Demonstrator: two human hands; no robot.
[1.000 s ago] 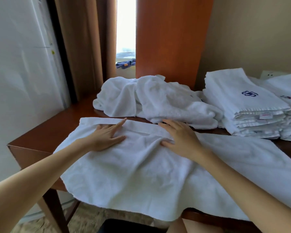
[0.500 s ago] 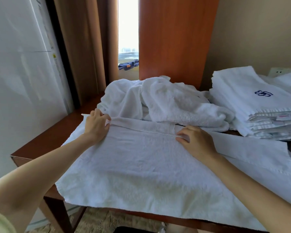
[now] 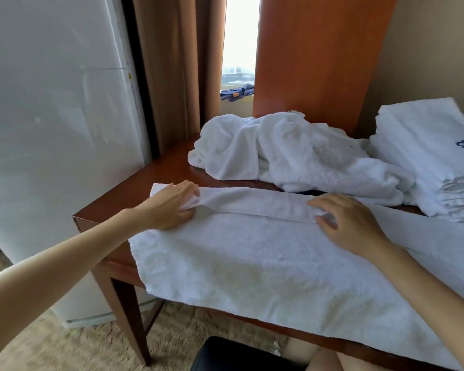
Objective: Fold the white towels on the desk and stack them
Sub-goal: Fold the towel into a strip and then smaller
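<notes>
While the flat towel (image 3: 252, 263) lay spread across the desk (image 3: 123, 199), the left hand (image 3: 172, 203) and right hand (image 3: 346, 223) each pinched its far hem, so the first fold seemed just starting, next needing that hem drawn evenly toward the near edge.

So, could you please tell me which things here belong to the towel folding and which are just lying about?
Job in hand:
- spread towel, far hem pinched by left hand and right hand
- crumpled towels
- folded stack
- desk

Lying about:
- blue cloth at the window
- curtain
- white appliance
- black seat
</notes>
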